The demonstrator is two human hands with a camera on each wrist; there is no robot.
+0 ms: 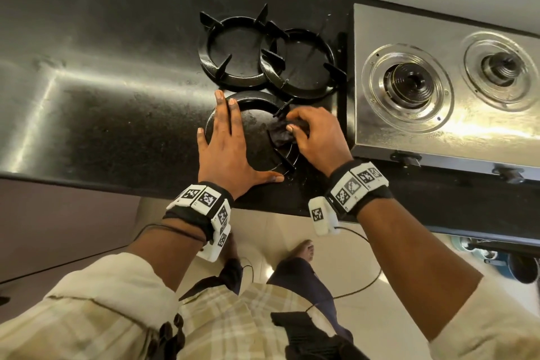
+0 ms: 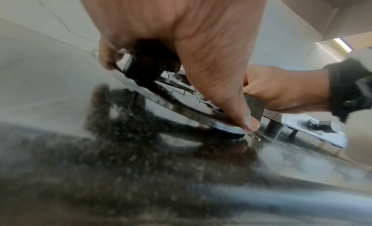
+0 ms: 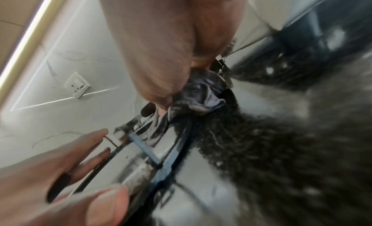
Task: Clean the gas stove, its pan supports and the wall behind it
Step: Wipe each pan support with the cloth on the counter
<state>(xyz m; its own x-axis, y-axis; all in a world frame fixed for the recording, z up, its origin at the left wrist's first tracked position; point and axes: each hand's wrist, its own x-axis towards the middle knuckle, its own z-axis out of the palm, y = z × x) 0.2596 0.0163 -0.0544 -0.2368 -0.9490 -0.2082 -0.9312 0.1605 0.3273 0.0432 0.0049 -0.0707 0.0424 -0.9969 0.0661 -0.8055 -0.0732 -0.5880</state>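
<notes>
Presently wiping one removed pan support [image 1: 251, 131], lying on the dark desk [image 1: 117, 114] just left of the gas stove [image 1: 438, 90], near two more supports [image 1: 263, 50]. Left grip [image 1: 230, 143] released, fingers spread flat, pinning the ring; right grip [image 1: 318, 134] clenched round a dark cloth [image 1: 282, 130] against a prong. Recommended: firm hold-down, cloth worked along each prong and round the ring, turning to fresh fabric.

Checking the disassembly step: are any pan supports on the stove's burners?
No. All three pan supports lie on the black counter left of the stove, whose burners are bare.
</notes>
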